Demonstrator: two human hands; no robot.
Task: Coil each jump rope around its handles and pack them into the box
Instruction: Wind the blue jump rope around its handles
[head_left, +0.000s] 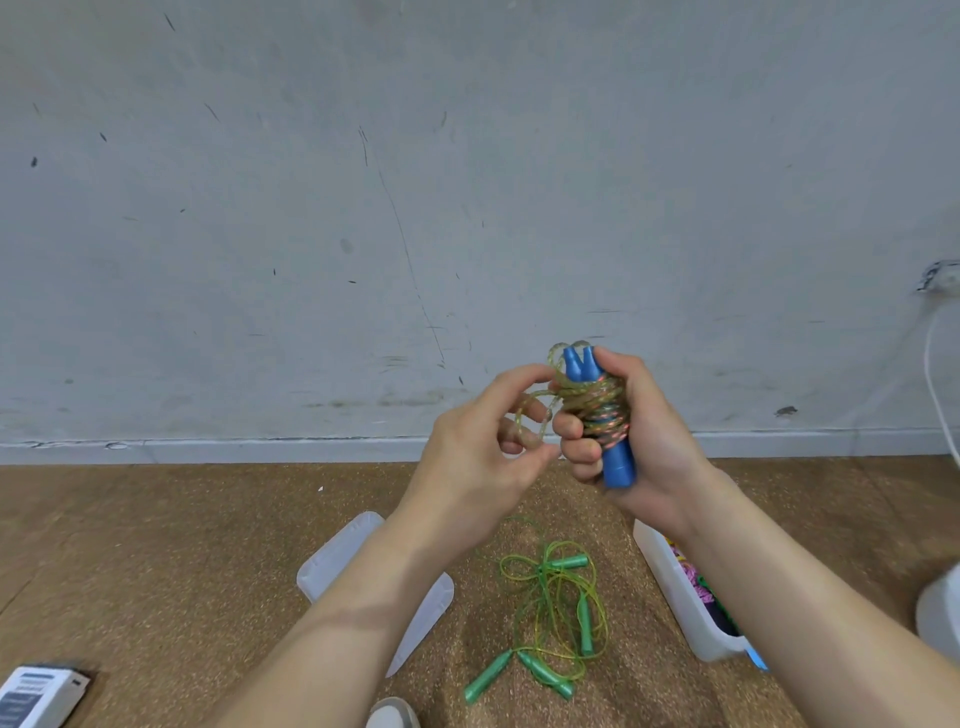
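Observation:
My right hand (639, 441) grips a pair of blue jump-rope handles (618, 462) held upright side by side, with clear glittery rope (602, 410) coiled around their upper half. To their left, my left hand (483, 457) pinches the last loose loop of that rope (524, 421) between thumb and fingers. On the floor below lie green jump ropes (558, 618), uncoiled and tangled, with several green handles. The translucent white box (685, 603) stands at the lower right, partly behind my right forearm, with pink and purple coiled ropes inside.
A translucent lid (343, 556) lies on the brown carpet under my left forearm. A white device (36, 696) sits at the bottom left corner. A shoe tip (392, 714) shows at the bottom edge. A grey wall rises behind, with a white cable (935, 374) at right.

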